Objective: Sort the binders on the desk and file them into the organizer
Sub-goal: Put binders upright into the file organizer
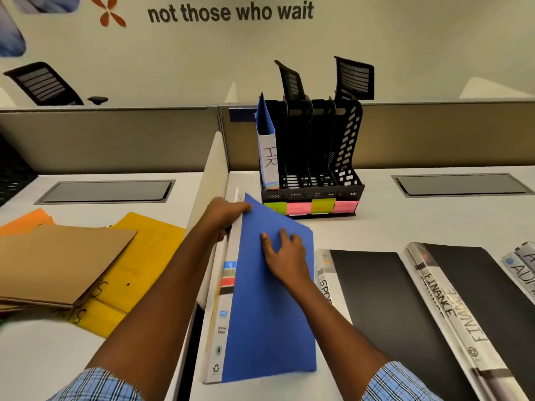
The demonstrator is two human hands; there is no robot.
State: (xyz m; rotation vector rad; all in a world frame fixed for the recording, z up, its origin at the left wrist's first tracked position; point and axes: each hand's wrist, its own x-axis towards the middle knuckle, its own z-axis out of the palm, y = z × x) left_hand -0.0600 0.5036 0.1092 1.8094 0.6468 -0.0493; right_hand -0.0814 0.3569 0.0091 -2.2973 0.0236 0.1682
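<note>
A blue binder (269, 314) with a white spine lies on the desk right in front of me. My left hand (224, 215) grips its far spine corner. My right hand (285, 253) rests flat on its cover, fingers spread. At the back stands a black organizer (318, 157) with several slots and coloured sticky notes (309, 206) along its base. A blue binder marked HR (267, 149) stands in its leftmost slot. To the right lie a black binder (385, 308) with a partly hidden label and a black binder marked FINANCE (474, 308).
A low white divider (211, 175) runs along the left of the blue binder. Beyond it lie brown (58, 261), yellow (139, 273) and orange folders. More binder spines (521, 267) show at the far right edge. A grey partition closes the back of the desk.
</note>
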